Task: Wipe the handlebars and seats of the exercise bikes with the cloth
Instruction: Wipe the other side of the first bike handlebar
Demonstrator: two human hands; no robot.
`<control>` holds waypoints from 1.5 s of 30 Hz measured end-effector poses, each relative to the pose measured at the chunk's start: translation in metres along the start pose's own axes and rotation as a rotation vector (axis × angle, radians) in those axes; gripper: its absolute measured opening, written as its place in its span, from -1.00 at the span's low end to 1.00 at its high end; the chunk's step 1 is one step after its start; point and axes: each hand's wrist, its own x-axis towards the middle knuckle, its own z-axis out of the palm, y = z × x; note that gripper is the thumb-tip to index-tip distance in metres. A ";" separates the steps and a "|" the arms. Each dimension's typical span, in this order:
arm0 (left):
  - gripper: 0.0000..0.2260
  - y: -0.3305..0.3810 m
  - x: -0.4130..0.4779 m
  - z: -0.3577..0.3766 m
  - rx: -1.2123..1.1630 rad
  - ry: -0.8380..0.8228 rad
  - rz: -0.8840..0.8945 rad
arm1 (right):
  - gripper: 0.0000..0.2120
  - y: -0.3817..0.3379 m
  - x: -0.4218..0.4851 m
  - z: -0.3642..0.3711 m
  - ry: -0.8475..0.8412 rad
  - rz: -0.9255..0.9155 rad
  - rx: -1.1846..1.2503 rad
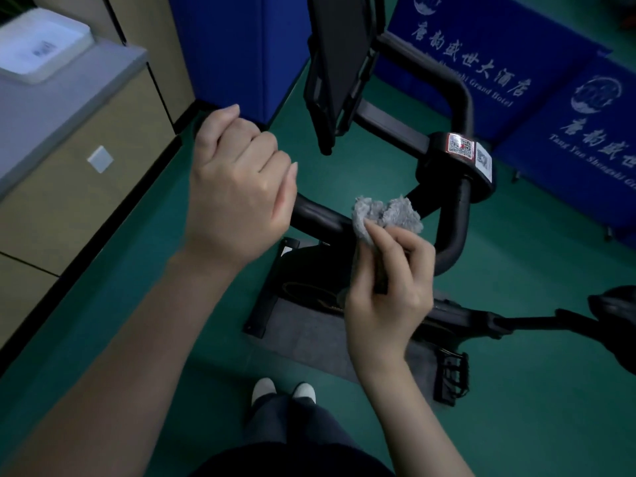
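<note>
My right hand [385,297] pinches the grey cloth [385,215] on the handlebar [320,215], whose tube runs leftward into my clenched left hand [237,187].

Dim room: green floor [516,373], blue banners [481,63], beige cabinet [86,187].

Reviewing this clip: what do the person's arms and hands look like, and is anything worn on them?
Both hands are bare: no gloves, rings, watch or wristband show on the left hand or the right hand. Both forearms are uncovered as far as the frame shows, with no sleeve edge in view. Nails look short and unpainted. Lower down, dark trousers and light shoes are visible.
</note>
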 end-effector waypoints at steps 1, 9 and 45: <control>-0.74 0.000 -0.001 0.000 0.000 -0.001 0.003 | -0.83 0.000 -0.001 -0.005 0.002 0.039 0.038; -0.74 0.006 0.000 -0.003 0.024 -0.029 -0.052 | -0.90 -0.005 -0.048 -0.038 -0.293 0.853 0.462; -0.73 0.017 -0.002 -0.004 -0.018 -0.032 -0.041 | -0.84 0.002 -0.006 0.018 -0.031 1.255 1.018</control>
